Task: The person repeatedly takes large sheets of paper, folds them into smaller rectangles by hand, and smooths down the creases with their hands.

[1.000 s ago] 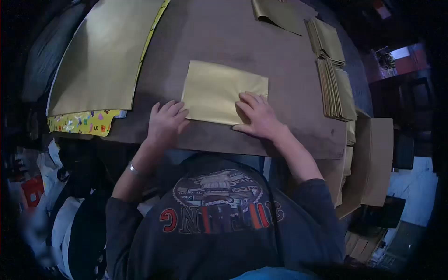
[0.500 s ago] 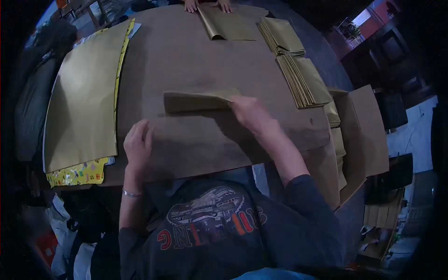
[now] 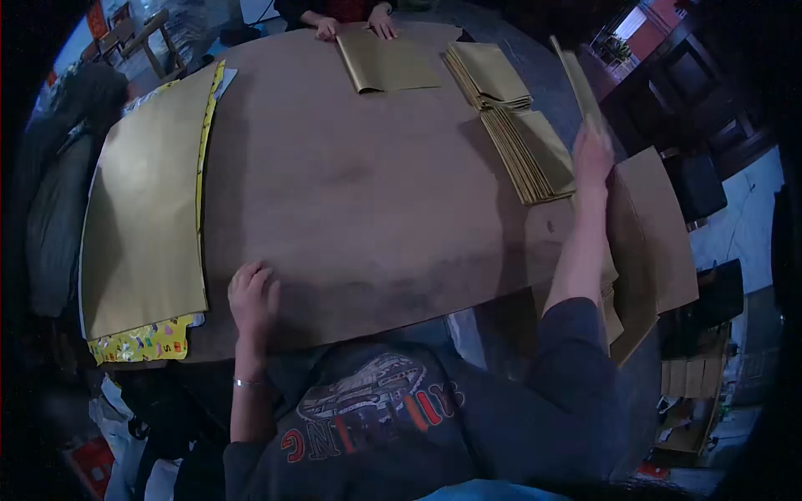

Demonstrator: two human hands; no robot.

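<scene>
large gold sheets (image 3: 146, 209): stacked on the desk's left side, long edge beside bare desk surface.
yellow printed sheet (image 3: 154, 344): under the gold ones, sticking out at near end and right edge.
left hand (image 3: 252, 299): near the desk's front edge, right of the sheets; fingers loosely bent, thumb apart from them; contact with desk, cannot tell.
desk (image 3: 351, 209): brown top, spans the middle.
co-worker's hands (image 3: 384, 22): at far edge, on a folded gold sheet (image 3: 388, 63).
folded stacks (image 3: 535, 154): two, end to end along the right side, touching.
right hand (image 3: 593, 154): raised beyond the desk's right side; slightly blurred, fingers clamped on the gold piece.
gold piece (image 3: 576, 79): in the right hand, upright, seen nearly edge-on.
cardboard box (image 3: 660, 225): right of desk, flap open, gold pieces inside.
</scene>
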